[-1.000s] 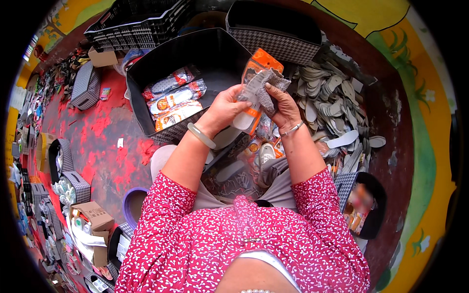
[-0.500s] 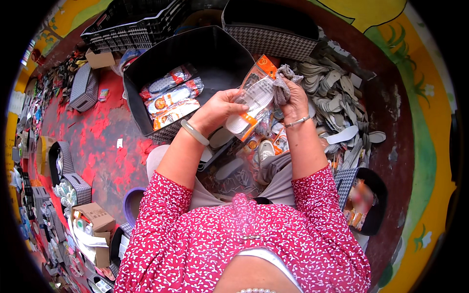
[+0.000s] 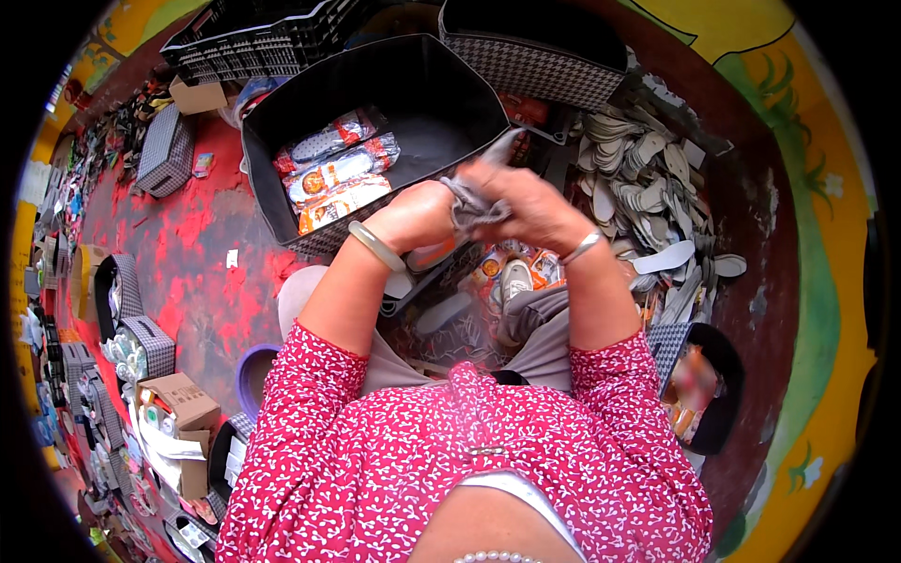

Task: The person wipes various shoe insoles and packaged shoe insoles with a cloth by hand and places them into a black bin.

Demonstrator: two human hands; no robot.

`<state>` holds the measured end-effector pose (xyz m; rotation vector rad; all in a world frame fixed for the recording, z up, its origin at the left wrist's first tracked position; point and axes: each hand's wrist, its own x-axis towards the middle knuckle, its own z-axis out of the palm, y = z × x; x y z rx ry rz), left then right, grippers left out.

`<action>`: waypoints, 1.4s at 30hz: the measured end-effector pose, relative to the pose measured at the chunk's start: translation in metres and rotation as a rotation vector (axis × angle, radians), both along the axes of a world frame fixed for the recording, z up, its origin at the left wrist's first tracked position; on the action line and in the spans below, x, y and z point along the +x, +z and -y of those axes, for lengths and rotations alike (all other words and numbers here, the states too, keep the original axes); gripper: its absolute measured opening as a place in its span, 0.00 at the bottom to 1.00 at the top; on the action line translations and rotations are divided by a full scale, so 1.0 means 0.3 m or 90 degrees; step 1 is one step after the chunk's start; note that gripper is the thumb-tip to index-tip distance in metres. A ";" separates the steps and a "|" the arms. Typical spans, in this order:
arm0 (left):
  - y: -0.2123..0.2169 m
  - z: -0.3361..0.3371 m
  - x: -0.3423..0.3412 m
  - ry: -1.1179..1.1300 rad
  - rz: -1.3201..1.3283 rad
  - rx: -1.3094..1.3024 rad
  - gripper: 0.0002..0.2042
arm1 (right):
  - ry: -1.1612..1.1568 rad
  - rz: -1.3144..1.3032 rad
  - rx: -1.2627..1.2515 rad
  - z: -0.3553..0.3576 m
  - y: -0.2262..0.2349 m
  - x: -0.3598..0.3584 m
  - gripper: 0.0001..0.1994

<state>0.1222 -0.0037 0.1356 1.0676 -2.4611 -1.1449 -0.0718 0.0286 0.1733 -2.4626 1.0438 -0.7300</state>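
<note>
My left hand [image 3: 420, 218] and my right hand [image 3: 530, 214] meet in front of me, just past my knees. A crumpled grey cloth [image 3: 477, 208] is bunched in my right hand, pressed against the left; motion smears both the cloth and the right fingers. My left hand is closed on a clear packet of insoles [image 3: 432, 253], mostly hidden, with a white and orange end showing beneath. Left of them stands a large black-lined box [image 3: 422, 103], in which several packaged insoles [image 3: 340, 174] lie side by side.
Loose insoles [image 3: 648, 169] are heaped at the right by the wall. A houndstooth box [image 3: 535, 61] and a black crate [image 3: 253, 47] stand at the back. A purple-rimmed bucket [image 3: 246, 380] and cartons [image 3: 183, 408] are at the left. A small bin [image 3: 718, 413] sits near my right elbow.
The packet, earlier held up in plain sight, is now mostly covered by my hands. My right hand and the cloth have moved left and across it, against my left hand.
</note>
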 end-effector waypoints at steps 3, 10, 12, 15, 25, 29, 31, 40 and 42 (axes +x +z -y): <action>0.027 -0.022 0.000 -0.021 0.087 -0.093 0.10 | -0.070 -0.136 0.039 -0.022 -0.035 0.028 0.23; 0.049 -0.004 0.040 -0.065 -0.052 0.010 0.10 | -0.094 -0.148 0.237 -0.010 0.028 -0.024 0.11; 0.066 -0.008 0.064 -0.041 -0.079 0.062 0.13 | -0.191 -0.066 0.408 -0.015 0.047 -0.057 0.09; 0.051 0.024 0.089 -0.012 -0.172 0.125 0.16 | -0.252 0.165 0.492 -0.009 0.050 -0.143 0.10; -0.031 0.088 0.038 0.182 -0.782 0.643 0.18 | -0.238 0.657 0.029 0.077 0.018 -0.220 0.19; -0.049 0.047 -0.033 0.099 -0.817 0.742 0.17 | -0.115 0.501 -0.107 0.081 -0.011 -0.010 0.24; -0.050 0.034 -0.057 0.105 -0.819 0.745 0.15 | -0.191 0.263 -0.092 0.089 -0.077 0.021 0.26; -0.115 0.128 -0.006 0.334 -0.854 0.858 0.14 | 0.009 0.112 -0.124 0.007 -0.129 0.163 0.25; -0.136 0.130 0.002 0.276 -0.901 0.816 0.13 | -0.029 0.042 -0.169 -0.026 -0.093 0.191 0.25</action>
